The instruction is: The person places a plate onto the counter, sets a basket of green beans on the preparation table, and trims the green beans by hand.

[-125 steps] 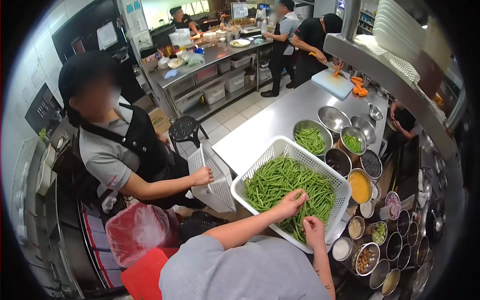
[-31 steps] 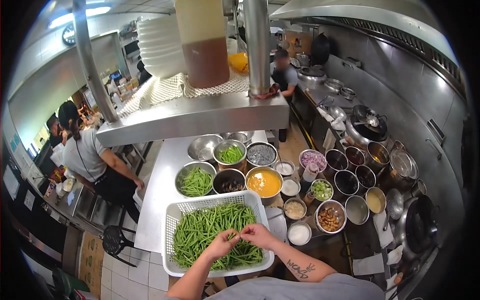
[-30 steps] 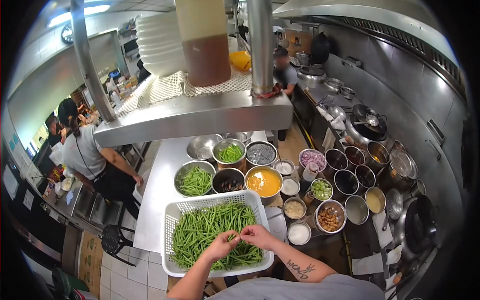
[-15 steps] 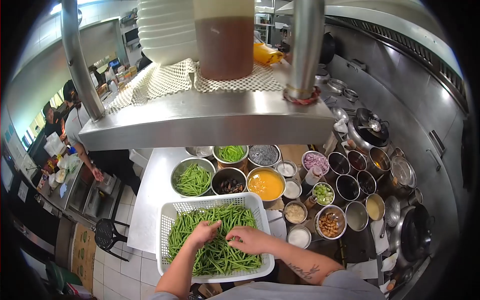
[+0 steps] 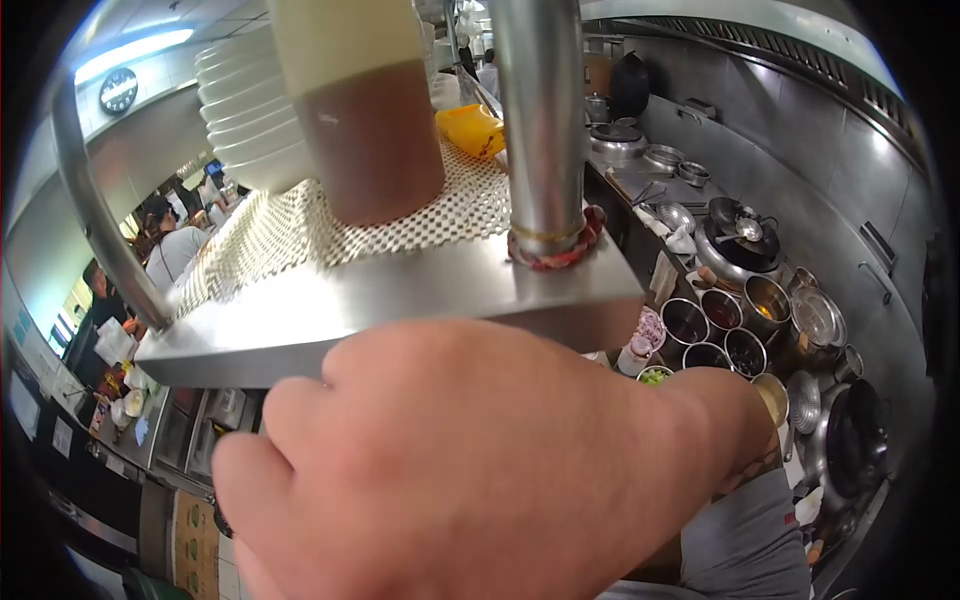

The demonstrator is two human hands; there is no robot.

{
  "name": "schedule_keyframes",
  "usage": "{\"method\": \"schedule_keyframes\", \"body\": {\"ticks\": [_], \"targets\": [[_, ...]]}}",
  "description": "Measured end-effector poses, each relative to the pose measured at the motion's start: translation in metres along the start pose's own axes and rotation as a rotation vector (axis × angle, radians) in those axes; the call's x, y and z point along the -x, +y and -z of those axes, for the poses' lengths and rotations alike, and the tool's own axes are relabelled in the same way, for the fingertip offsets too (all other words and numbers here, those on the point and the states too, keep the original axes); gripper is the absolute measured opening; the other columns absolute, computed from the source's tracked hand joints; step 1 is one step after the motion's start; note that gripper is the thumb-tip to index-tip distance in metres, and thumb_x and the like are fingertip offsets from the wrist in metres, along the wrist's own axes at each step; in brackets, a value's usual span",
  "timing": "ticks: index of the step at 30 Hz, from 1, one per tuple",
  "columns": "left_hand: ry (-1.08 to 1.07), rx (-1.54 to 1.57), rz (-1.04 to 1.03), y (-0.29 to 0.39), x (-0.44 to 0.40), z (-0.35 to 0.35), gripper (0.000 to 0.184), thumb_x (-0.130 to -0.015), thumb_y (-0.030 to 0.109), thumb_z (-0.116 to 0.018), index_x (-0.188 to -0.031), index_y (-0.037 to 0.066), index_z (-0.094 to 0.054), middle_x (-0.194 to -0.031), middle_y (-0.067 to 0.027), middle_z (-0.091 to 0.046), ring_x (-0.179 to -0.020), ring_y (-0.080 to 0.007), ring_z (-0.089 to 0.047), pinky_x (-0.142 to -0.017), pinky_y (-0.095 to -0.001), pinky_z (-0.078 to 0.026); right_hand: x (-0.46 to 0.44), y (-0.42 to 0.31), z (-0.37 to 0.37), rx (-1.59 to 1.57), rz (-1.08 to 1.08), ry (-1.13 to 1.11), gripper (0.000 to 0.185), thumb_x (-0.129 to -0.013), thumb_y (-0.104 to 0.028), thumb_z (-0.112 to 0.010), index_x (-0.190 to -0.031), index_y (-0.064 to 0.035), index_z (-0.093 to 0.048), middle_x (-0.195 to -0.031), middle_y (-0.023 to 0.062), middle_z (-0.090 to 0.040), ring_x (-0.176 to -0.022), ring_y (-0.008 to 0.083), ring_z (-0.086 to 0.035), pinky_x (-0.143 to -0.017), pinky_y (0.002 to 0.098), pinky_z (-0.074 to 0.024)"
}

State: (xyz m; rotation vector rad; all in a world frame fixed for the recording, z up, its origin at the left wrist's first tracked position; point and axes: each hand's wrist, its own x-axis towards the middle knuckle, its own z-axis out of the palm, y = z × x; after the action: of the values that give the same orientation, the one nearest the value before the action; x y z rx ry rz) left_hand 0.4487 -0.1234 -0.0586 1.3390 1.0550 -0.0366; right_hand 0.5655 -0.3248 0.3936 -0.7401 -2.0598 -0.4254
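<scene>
My right hand (image 5: 440,450) is raised very close to the camera and fills the lower middle of the view. Its back faces me and the fingers curl under, so whatever they hold, if anything, is hidden. The forearm runs off to the right. Behind the hand, the basket of green beans and most of the bowls are covered from sight. My left hand does not show. Just above the knuckles runs the edge of a steel shelf (image 5: 270,335).
On the shelf stand a tub of reddish-brown liquid (image 5: 375,150), stacked white containers (image 5: 250,110) and a yellow item (image 5: 470,130). Sauce pots (image 5: 685,320), a wok (image 5: 850,440) and a strainer (image 5: 803,400) line the right side. People (image 5: 175,245) stand far left.
My right hand has left the green beans and come up towards the camera, blocking the basket. My left hand has gone from sight. The view has tilted up and shifted.
</scene>
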Motion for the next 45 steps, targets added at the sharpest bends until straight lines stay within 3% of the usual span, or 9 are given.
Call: {"method": "schedule_keyframes", "body": {"ticks": [26, 35, 45], "targets": [[-0.011, -0.053, 0.047, 0.002, -0.017, 0.003, 0.047, -0.09, 0.045, -0.068, -0.064, 0.007, -0.058, -0.053, -0.0029, -0.055, -0.038, -0.0133, -0.044, -0.038, -0.0298, -0.034, 0.0, 0.017, 0.014, -0.147, -0.058, 0.051, 0.028, -0.075, -0.014, -0.067, -0.059, -0.0047, -0.046, -0.06, 0.0055, -0.051, -0.045, 0.0134, -0.04, -0.042, 0.0282, -0.029], [-0.059, -0.115, -0.01, -0.023, -0.014, 0.001, 0.052, -0.09, 0.048, -0.068, -0.06, 0.006, -0.059, -0.052, -0.0042, -0.056, -0.037, -0.0145, -0.046, -0.037, -0.0305, -0.036, -0.025, 0.002, 0.014, -0.307, -0.194, -0.015, 0.03, -0.073, -0.013, -0.066, -0.055, -0.0051, -0.044, -0.053, 0.0048, -0.048, -0.039, 0.0106, -0.034, -0.038, 0.0269, -0.0244], [0.216, -0.176, -0.38, -0.033, 0.002, -0.011, 0.046, -0.088, 0.043, -0.068, -0.073, -0.001, -0.067, -0.063, -0.0122, -0.066, -0.056, -0.0245, -0.064, -0.061, -0.0373, -0.052, -0.034, 0.008, 0.018, -0.416, -0.378, -0.024, 0.031, -0.077, -0.015, -0.066, -0.058, -0.008, -0.043, -0.055, 0.0054, -0.049, -0.04, 0.0096, -0.032, -0.038, 0.027, -0.0219]]}}
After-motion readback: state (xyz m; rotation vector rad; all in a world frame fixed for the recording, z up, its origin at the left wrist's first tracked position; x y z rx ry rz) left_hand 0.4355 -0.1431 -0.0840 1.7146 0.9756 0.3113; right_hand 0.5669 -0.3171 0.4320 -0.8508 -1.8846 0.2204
